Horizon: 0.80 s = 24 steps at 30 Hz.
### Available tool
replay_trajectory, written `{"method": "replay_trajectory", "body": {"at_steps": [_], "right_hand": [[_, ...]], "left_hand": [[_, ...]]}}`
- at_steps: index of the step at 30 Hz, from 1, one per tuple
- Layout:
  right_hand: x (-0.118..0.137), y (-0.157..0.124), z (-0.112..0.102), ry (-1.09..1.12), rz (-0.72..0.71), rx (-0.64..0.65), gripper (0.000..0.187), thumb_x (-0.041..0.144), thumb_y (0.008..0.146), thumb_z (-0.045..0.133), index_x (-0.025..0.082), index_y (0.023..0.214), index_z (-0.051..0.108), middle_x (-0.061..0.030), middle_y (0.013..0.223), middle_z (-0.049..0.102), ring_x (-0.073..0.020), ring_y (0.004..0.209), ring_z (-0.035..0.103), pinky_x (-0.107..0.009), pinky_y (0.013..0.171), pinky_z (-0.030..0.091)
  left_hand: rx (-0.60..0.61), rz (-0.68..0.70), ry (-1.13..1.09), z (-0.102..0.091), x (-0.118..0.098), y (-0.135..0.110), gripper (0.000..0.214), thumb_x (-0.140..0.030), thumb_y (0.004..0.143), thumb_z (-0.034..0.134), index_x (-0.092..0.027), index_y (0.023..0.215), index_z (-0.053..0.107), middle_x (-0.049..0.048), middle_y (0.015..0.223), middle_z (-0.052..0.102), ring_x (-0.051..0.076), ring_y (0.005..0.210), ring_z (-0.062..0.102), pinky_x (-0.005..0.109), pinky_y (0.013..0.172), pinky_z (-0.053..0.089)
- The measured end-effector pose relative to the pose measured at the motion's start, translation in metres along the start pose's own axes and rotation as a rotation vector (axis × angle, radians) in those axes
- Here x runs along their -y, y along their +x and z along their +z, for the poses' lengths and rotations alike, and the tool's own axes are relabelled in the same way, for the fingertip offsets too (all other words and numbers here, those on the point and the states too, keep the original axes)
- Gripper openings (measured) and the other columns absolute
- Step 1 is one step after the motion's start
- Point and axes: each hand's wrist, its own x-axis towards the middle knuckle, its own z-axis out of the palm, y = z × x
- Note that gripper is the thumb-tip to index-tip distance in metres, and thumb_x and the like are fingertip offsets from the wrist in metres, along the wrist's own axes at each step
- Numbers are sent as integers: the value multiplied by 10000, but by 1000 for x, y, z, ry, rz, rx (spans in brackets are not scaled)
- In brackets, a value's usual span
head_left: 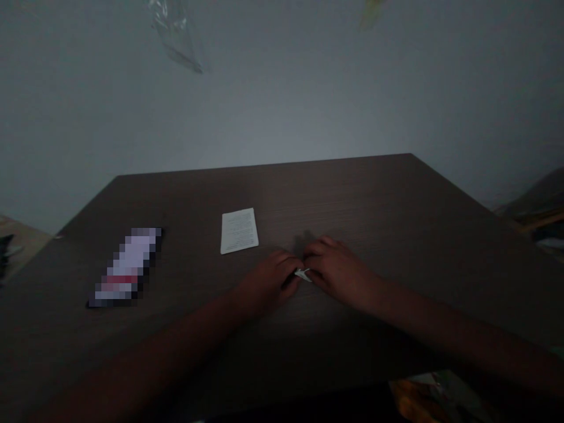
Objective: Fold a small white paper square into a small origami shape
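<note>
Between the fingertips of both hands is a small piece of white paper [303,274], just above the dark wooden table [352,194]. My left hand [275,276] pinches its left side, and my right hand [335,267] closes on the right side. The fingers cover most of the paper, so its full shape is hidden. Beyond my left hand lies a squarish folded white sheet [239,231] with lines of small print, flat on the table and touched by neither hand.
A phone [127,264] with a blurred-out screen rests at the left of the table. Behind the table rises a pale wall [286,88], where a clear plastic bag [176,35] hangs. Colourful items [423,396] show below the front edge at right.
</note>
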Motion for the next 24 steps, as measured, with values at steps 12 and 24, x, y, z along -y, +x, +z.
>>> {"method": "replay_trajectory", "body": {"at_steps": [12,24], "right_hand": [[-15,-9,12,277,-91,-146,185,198,1087,800,232,1268,807,-122,1306,843,-319,1265,786,-507,1133,638],[-38,-6,14,411,-32,-241,113,171,1060,781,269,1095,824,-60,1086,824,-244,961,782,-376,882,634]], "left_hand": [[-50,-38,-13,4,10,0,278,-63,1069,667,-223,1289,721,73,1271,836,277,1210,821,441,1087,696],[-96,-212,195,-12,16,-1,410,-157,1097,712,-225,1502,718,126,1374,840,323,1297,806,514,1169,684]]}}
